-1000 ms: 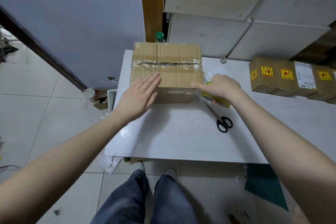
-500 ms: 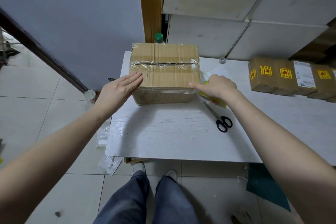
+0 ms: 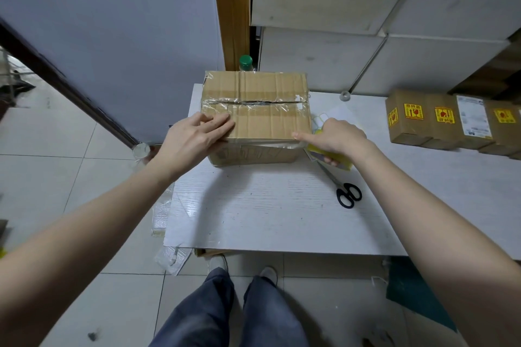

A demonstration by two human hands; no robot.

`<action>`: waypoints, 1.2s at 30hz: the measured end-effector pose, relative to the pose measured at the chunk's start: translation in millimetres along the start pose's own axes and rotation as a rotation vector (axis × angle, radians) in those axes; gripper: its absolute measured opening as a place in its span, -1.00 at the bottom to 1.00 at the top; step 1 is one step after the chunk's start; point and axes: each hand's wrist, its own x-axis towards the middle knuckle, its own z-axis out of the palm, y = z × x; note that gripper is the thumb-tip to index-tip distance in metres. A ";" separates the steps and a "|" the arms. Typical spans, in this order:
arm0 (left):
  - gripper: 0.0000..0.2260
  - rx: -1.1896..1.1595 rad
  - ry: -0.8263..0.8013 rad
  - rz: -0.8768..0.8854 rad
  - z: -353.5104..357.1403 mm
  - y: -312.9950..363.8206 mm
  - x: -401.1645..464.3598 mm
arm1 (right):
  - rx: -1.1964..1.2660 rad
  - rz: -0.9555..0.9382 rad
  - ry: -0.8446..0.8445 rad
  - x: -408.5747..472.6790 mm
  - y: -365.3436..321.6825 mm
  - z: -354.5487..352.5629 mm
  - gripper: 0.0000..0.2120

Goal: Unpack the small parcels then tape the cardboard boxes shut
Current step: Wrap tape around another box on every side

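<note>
1 cardboard box (image 3: 262,113) on the far left part of the white table (image 3: 270,214), flaps down, clear tape along the middle seam. Left hand (image 3: 194,138) flat on the near left corner of the top, fingers straight. Right hand (image 3: 335,135) curled around a yellow tape dispenser (image 3: 342,162) at the right side, forefinger stretched to the near right edge. Black scissors (image 3: 345,191) just beside. Well apart on the right, 1 row of small parcels (image 3: 451,121) with yellow stickers.
</note>
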 end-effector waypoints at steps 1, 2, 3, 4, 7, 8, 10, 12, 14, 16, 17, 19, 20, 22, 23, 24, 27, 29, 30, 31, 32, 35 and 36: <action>-0.65 0.042 -0.013 -0.010 1.1 2.7 2.9 | -0.003 0.002 -0.003 -0.3 -0.5 -0.6 -0.38; -0.63 0.075 -0.022 -0.030 1.9 5.6 5.6 | -0.007 0.003 -0.006 -0.6 -1.0 -1.1 -0.37; -0.61 0.081 -0.036 -0.047 2.6 8.9 9.1 | -0.008 0.006 -0.009 -0.7 -1.5 -1.8 -0.37; -0.58 0.061 -0.063 -0.050 3.1 13.6 13.9 | -0.004 0.009 -0.015 -0.6 -1.9 -2.7 -0.37; -0.53 0.029 -0.193 0.025 7.6 33.1 33.7 | -0.005 0.011 -0.038 -0.1 -2.7 -4.9 -0.36; -0.53 0.029 -0.222 0.047 11.0 39.5 39.7 | -0.011 0.009 -0.042 0.3 -3.0 -5.2 -0.35; -0.52 0.041 -0.244 0.061 19.5 49.2 47.1 | -0.022 0.004 -0.042 1.7 -3.5 -5.1 -0.35; -0.51 0.070 -0.245 0.059 26.6 57.8 53.4 | -0.029 0.004 -0.041 2.8 -3.8 -6.2 -0.34; -0.52 0.056 -0.243 0.085 30.5 68.7 66.0 | -0.033 0.006 -0.051 4.0 -3.5 -7.7 -0.33; -0.51 0.035 -0.254 0.114 32.1 79.4 79.7 | -0.040 0.008 -0.060 4.2 -3.5 -8.4 -0.34; -0.51 0.023 -0.257 0.116 33.4 83.0 84.6 | -0.054 0.005 -0.057 4.5 -3.6 -8.4 -0.35; -0.52 0.006 -0.267 0.112 36.7 85.2 87.3 | -0.097 -0.011 -0.039 6.3 -3.7 -7.9 -0.35; -0.52 -0.001 -0.276 0.110 38.3 85.1 86.1 | -0.119 -0.026 -0.034 7.7 -3.4 -8.0 -0.35; -0.51 -0.022 -0.286 0.103 39.2 84.1 84.9 | -0.145 -0.061 -0.065 12.0 -0.3 -10.5 -0.34; -0.50 -0.039 -0.284 0.097 38.6 83.3 85.6 | -0.123 -0.075 -0.112 13.7 2.1 -12.2 -0.35; -0.50 -0.053 -0.280 0.091 38.5 82.6 86.2 | -0.056 -0.079 -0.175 15.1 5.4 -14.0 -0.37; -0.47 -0.061 -0.286 0.078 38.8 83.2 87.7 | 0.230 -0.023 -0.350 19.3 12.7 -20.7 -0.46; -0.47 -0.081 -0.268 0.059 38.0 85.5 90.0 | 0.290 0.010 -0.391 20.7 12.8 -22.9 -0.45; -0.48 -0.088 -0.237 0.056 37.3 88.1 91.6 | 0.299 0.012 -0.401 21.2 11.6 -22.6 -0.41; -0.49 -0.082 -0.192 0.061 36.6 91.0 93.5 | 0.307 0.012 -0.406 21.3 10.8 -21.9 -0.38; -0.50 -0.056 -0.149 0.070 36.4 93.5 95.6 | 0.315 0.013 -0.408 21.5 10.5 -21.2 -0.36; -0.52 0.045 -0.064 0.092 37.6 95.5 99.9 | 0.353 0.012 -0.403 21.8 13.4 -19.5 -0.39; -0.53 0.069 -0.040 0.098 37.8 95.4 100.9 | 0.366 0.003 -0.403 22.0 14.6 -20.2 -0.45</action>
